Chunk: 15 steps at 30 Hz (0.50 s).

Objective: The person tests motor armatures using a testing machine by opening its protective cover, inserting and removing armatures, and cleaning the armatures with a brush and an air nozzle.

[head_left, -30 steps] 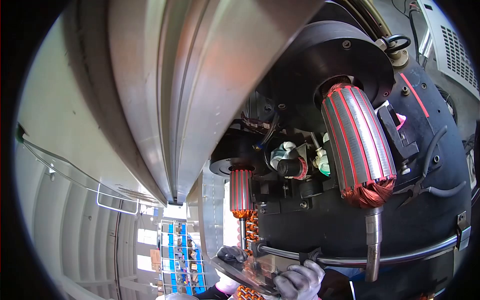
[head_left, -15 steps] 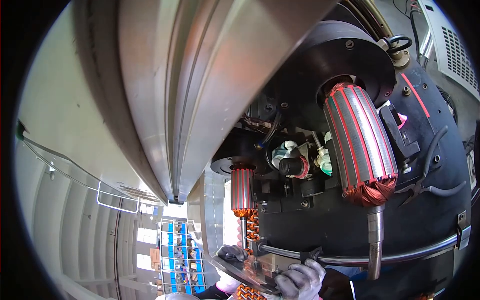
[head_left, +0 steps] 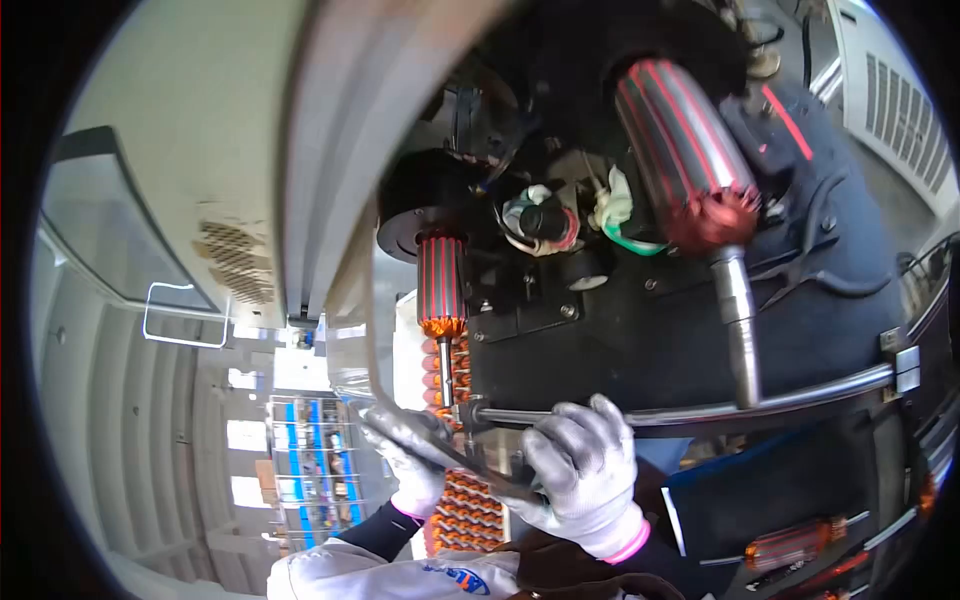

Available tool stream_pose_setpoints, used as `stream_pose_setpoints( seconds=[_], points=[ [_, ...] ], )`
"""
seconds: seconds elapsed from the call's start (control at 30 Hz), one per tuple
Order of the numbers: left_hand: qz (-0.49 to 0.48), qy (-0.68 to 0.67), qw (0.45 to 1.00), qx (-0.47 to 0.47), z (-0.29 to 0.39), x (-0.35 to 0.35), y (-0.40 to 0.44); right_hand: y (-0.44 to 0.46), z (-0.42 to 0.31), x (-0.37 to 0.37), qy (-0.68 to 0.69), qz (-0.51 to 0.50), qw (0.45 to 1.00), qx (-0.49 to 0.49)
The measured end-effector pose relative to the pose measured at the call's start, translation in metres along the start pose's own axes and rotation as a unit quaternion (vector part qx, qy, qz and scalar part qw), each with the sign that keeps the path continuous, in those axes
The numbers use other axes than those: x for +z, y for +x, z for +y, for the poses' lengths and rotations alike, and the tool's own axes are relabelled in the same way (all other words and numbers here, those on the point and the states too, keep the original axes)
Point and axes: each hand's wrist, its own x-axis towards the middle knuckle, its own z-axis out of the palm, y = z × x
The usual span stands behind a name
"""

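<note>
In white gloves with grey-coated fingers, both hands are on the edge of a transparent guard panel [head_left: 480, 470]. My left hand [head_left: 405, 455] grips the panel's left side, its fingers closed over the edge. On the other side my right hand [head_left: 585, 465] clasps it near a metal rail [head_left: 660, 415], the thumb partly behind the panel. Above the hands, a smaller armature [head_left: 441, 285] with red strips and copper windings sits in a black round holder [head_left: 400, 215]. A larger armature [head_left: 690, 150] is mounted at the upper right, its steel shaft [head_left: 738, 325] pointing down.
Pliers [head_left: 825, 265] lie on the black machine top. A tray of several copper-wound armatures [head_left: 465, 515] is below the panel. Another armature [head_left: 795, 545] lies at the lower right. A large pale machine body [head_left: 220, 130] takes up the upper left; blue shelving [head_left: 315, 460] stands behind.
The view has shifted, so the machine parts appear higher and more of both hands and sleeves shows. Both hands stay on the transparent panel.
</note>
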Motion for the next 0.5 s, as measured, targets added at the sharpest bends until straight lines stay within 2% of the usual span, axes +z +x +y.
stream_pose_setpoints(
  seconds=[0.03, 0.13, 0.3, 0.37, 0.4, 0.47, 0.5],
  points=[
    [0.004, 0.018, 1.000, 0.000, 0.005, -0.008, 0.000, 0.000, -0.003, 0.002, 0.010, -0.015, 1.000, -0.004],
    [-0.147, 0.011, 0.988, 0.052, -0.003, -0.018, 0.008, -0.003, 0.001, 0.010, 0.026, -0.025, 0.999, -0.028],
    [-0.086, 0.115, 0.984, 0.102, -0.004, 0.004, 0.003, -0.012, 0.010, 0.001, 0.045, -0.037, 0.997, -0.051],
    [-0.137, 0.133, 0.977, 0.096, -0.005, -0.004, 0.007, -0.014, 0.008, -0.001, 0.060, -0.049, 0.996, -0.053],
    [-0.165, 0.143, 0.971, 0.093, -0.005, -0.006, 0.007, -0.015, 0.006, -0.002, 0.034, -0.005, 0.999, -0.043],
    [-0.154, 0.142, 0.973, 0.093, -0.006, -0.006, 0.007, -0.016, 0.005, -0.005, -0.021, 0.087, 0.996, -0.021],
    [-0.145, 0.141, 0.975, 0.093, -0.006, -0.006, 0.007, -0.017, 0.004, -0.007, -0.022, 0.089, 0.996, -0.022]
  ],
)
